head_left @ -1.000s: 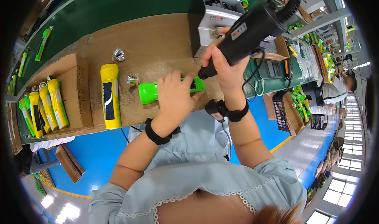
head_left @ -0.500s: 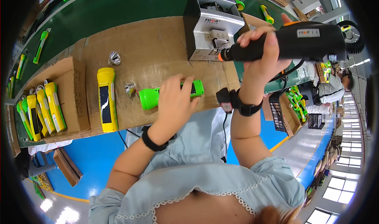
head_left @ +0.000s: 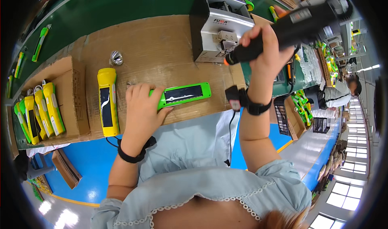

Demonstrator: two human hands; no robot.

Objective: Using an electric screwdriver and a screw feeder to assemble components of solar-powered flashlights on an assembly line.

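left hand (head_left: 144,101) has slid left, half-curled around green torch (head_left: 184,94), its grip partly hidden; slack there could let it roll; right hand (head_left: 268,51) clenches driver (head_left: 293,29).

Left hand (head_left: 144,103) shifted to green flashlight's (head_left: 184,95) head, panel (head_left: 190,93) bared right of my grip; right hand's (head_left: 270,51) screwdriver (head_left: 301,25) withdrawn.

The person wears a white-trimmed pale blue top (head_left: 226,181) and black wristbands (head_left: 258,108).
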